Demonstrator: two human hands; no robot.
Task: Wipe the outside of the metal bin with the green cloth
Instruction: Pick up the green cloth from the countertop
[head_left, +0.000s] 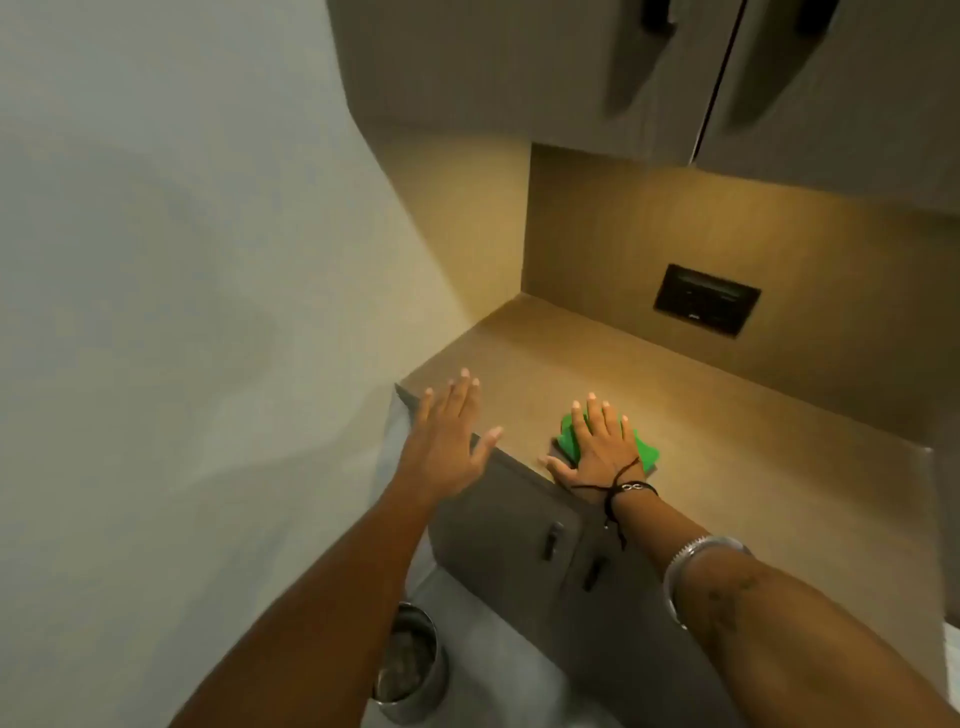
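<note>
While the right hand (597, 447) presses flat on the green cloth (647, 451) atop the desk (727, 431), the left hand (447, 436) hovers open and empty, metal bin (410, 662) on the floor below.

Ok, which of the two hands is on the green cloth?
The right hand, the one with black wrist strings, lies flat on the green cloth on the counter. The left hand hovers open, touching nothing.

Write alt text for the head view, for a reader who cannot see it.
A right hand lies flat on a green cloth on a wooden counter, while the left hand hovers open, empty, over the counter's corner. A metal bin stands on the floor below, beside the cabinet, untouched.
</note>
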